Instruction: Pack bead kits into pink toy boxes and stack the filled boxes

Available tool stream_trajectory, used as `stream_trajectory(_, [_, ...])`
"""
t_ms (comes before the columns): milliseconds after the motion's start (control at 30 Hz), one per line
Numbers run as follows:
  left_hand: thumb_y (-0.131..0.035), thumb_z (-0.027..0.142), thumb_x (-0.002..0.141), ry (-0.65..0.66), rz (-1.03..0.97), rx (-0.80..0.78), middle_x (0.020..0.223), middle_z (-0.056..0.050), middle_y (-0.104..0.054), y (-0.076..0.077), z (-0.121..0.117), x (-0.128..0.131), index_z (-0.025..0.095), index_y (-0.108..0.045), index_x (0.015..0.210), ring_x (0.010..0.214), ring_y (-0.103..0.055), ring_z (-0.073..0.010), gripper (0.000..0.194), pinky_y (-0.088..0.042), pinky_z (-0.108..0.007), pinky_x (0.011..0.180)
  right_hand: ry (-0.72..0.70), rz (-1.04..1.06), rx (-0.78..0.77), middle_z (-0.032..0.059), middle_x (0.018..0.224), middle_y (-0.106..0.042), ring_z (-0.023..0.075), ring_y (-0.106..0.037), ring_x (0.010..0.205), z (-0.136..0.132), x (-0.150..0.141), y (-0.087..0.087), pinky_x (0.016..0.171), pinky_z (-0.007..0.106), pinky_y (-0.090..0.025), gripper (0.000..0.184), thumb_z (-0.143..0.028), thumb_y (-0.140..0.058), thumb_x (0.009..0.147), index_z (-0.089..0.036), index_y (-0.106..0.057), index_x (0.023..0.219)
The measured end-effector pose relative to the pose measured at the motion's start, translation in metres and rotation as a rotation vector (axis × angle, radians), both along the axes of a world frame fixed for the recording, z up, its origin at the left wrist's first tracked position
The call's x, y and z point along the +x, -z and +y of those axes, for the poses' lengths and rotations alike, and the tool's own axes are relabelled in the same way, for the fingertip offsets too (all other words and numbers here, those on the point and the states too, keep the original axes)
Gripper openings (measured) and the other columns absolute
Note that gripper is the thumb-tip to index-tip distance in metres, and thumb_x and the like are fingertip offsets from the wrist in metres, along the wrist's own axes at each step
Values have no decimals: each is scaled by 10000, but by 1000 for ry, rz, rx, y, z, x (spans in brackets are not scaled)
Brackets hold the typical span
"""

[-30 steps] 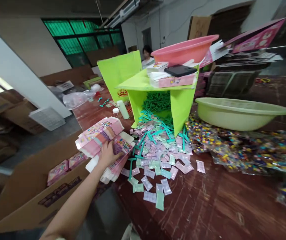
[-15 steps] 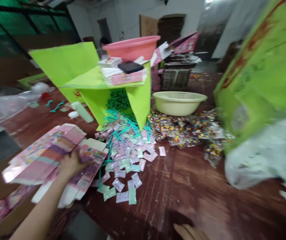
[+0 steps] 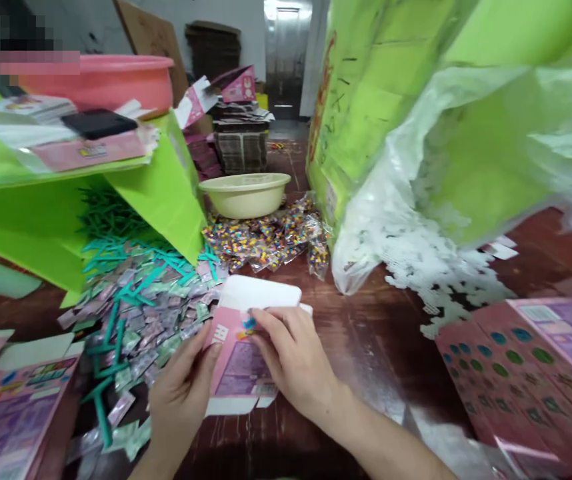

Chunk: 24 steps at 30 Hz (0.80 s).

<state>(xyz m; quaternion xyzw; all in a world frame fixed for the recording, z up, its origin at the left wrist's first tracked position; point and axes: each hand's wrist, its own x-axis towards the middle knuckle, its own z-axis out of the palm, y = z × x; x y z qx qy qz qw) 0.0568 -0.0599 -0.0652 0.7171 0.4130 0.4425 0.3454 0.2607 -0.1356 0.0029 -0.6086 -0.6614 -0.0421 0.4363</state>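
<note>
A flattened pink-and-purple carton (image 3: 239,360) with white end flaps is held upright between my hands over the dark red table. My left hand (image 3: 183,383) pinches its left edge, thumb in front. From the right, my right hand (image 3: 299,360) grips its other side, fingertips on the printed face. Left of the carton spreads a heap of small pastel sachets (image 3: 153,317) with teal plastic sticks (image 3: 111,333) among them. More flat cartons (image 3: 21,407) lie at the lower left.
A cream basin (image 3: 246,197) rests on bags of colourful beads (image 3: 266,243). At left, a lime-green box (image 3: 166,207) bears a pink basin (image 3: 106,80) and a black phone (image 3: 99,123). White perforated pieces (image 3: 426,277) spill from a plastic bag (image 3: 366,233). Several pink boxes (image 3: 506,380) stand lower right.
My view has turned right. My left hand has brought a flat carton from the left-hand pile to the middle, and my right hand has risen from the table's near edge to grip it.
</note>
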Motion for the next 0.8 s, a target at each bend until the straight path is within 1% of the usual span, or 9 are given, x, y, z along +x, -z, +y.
stream_trajectory(100, [-805, 433, 890, 381, 56, -289, 1378, -77, -720, 15, -14, 32, 273, -628, 1470, 1227, -700, -306, 627, -599, -382, 1021, -118, 161, -50, 79, 1075, -702, 206, -659, 975, -10, 12, 9, 874, 366, -583, 261, -157, -581, 1049, -200, -561, 1305])
stream_trajectory(200, [-705, 524, 953, 650, 58, -667, 1138, -106, -800, 28, -14, 40, 185, -701, 1337, 969, -769, -294, 512, -650, -369, 821, -132, 139, -53, 91, 1183, -689, 217, -649, 1096, -25, 29, 30, 978, 406, -559, 282, -167, -586, 1047, -228, -558, 1321])
stream_trajectory(267, [-734, 537, 930, 624, -7, -795, 1166, -121, -792, 41, -6, 39, 167, -679, 1323, 1006, -766, -306, 543, -650, -388, 859, 33, 137, -64, 136, 1363, -615, 268, -578, 1294, -36, 40, 53, 1119, 502, -488, 401, -242, -651, 1026, -242, -536, 1410])
stream_trajectory(333, [-839, 469, 857, 577, -87, -810, 1404, -127, -698, 55, 4, 34, 230, -484, 1531, 1220, -705, -323, 799, -609, -421, 1013, 152, 282, -148, 168, 1479, -528, 300, -500, 1413, -46, 51, 79, 1195, 543, -424, 588, -361, -721, 988, -242, -480, 1511])
stream_trajectory(433, [-895, 355, 816, 688, -117, -775, 1600, -113, -530, 65, 14, 28, 351, -139, 1669, 1380, -601, -306, 1140, -523, -449, 1143, 17, 615, -362, 140, 1396, -573, 254, -578, 1330, -61, 62, 103, 1117, 434, -515, 554, -469, -713, 983, -238, -572, 1466])
stream_trajectory(533, [-802, 400, 904, 780, -49, -753, 1342, -98, -693, 54, 15, 28, 282, -502, 1473, 1190, -694, -275, 654, -580, -393, 1029, -153, 732, -489, 105, 1288, -614, 207, -630, 1240, -72, 67, 102, 1072, 363, -535, 326, -448, -671, 1017, -236, -738, 1256])
stream_trajectory(600, [-675, 454, 987, 692, -12, -655, 1232, -93, -710, 42, 13, 33, 221, -690, 1150, 1142, -688, -259, 285, -570, -362, 999, -194, 674, -480, 111, 1377, -589, 217, -588, 1322, -75, 67, 96, 1133, 385, -493, 278, -408, -626, 1049, -236, -772, 1211])
stream_trajectory(667, [-602, 465, 1024, 552, -11, -557, 1199, -88, -708, 30, 10, 38, 209, -705, 1021, 1134, -673, -239, 277, -547, -343, 999, -165, 594, -401, 110, 1447, -564, 226, -546, 1382, -75, 66, 93, 1164, 412, -470, 283, -364, -596, 1066, -256, -759, 1271])
stream_trajectory(800, [-664, 442, 991, 427, -107, -610, 1119, -67, -740, 15, 3, 42, 232, -615, 1182, 1016, -707, -200, 289, -566, -311, 883, -51, 590, -270, 92, 1238, -695, 205, -669, 1161, -72, 59, 96, 1025, 395, -569, 387, -332, -616, 1054, -294, -653, 1437])
